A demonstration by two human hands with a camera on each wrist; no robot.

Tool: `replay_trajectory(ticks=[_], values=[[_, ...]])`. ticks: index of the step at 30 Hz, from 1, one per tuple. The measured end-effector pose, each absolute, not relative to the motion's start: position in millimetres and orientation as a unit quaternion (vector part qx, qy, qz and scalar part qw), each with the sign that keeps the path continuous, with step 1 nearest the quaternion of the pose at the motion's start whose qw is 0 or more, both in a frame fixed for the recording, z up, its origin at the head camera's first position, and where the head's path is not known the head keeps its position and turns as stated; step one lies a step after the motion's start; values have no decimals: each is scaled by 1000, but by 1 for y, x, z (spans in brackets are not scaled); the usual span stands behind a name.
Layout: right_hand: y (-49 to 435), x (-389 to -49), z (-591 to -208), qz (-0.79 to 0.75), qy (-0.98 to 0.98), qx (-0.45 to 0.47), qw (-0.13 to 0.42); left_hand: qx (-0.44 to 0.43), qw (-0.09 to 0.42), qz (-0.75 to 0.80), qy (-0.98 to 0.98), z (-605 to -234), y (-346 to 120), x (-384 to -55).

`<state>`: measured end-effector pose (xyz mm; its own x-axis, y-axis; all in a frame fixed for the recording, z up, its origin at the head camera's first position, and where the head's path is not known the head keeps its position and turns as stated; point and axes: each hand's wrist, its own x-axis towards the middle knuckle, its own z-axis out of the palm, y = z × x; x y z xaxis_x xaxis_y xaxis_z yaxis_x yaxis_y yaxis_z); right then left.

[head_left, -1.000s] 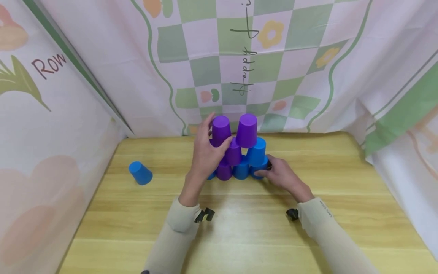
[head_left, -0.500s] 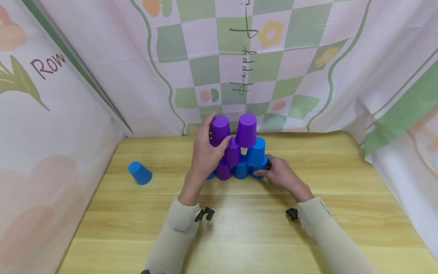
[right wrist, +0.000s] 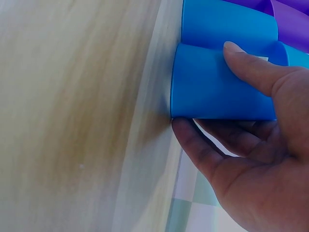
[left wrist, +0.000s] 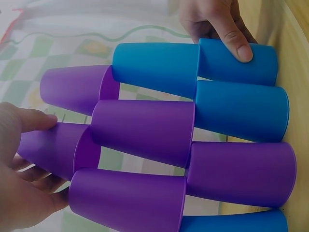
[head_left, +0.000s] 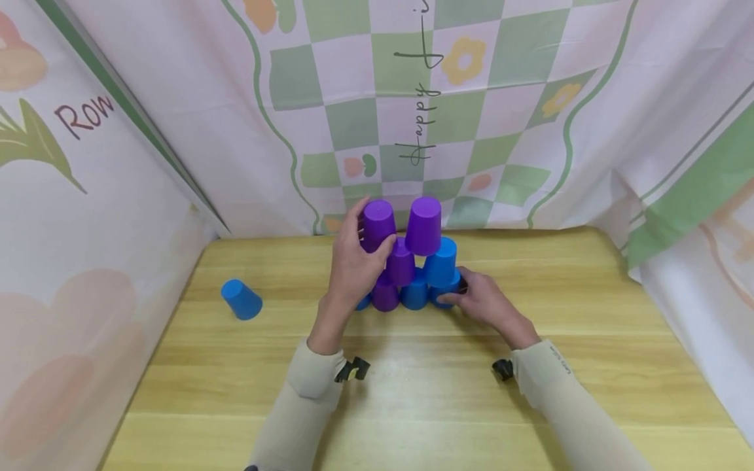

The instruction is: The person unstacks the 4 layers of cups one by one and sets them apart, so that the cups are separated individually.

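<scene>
Upside-down cups stand stacked in tiers on the table. My left hand grips the left purple cup of the third tier, thumb on the near side and fingers behind. Beside it, apart, is the other third-tier purple cup. Below them, the middle tier has a purple cup, a second purple cup and a blue cup. My right hand holds the bottom tier's right-end blue cup between thumb and fingers. In the head view, my left hand hides the stack's left end.
A lone blue cup stands on the left of the wooden table. Patterned curtain cloth hangs close behind the stack, and more cloth borders the table's left side.
</scene>
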<state>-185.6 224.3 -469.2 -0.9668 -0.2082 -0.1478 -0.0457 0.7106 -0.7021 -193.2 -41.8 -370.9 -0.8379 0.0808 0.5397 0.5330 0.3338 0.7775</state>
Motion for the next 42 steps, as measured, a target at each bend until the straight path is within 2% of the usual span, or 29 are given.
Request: replay_trajectory(ticks=[21,42], values=[[226,-187,-471,-376,917,-65,116,-188,241,-547,-779,-363,-55,-181],[225,-186,-471,-376,918,-70,111,-123,252,-569,-773,-369,-80,-156]])
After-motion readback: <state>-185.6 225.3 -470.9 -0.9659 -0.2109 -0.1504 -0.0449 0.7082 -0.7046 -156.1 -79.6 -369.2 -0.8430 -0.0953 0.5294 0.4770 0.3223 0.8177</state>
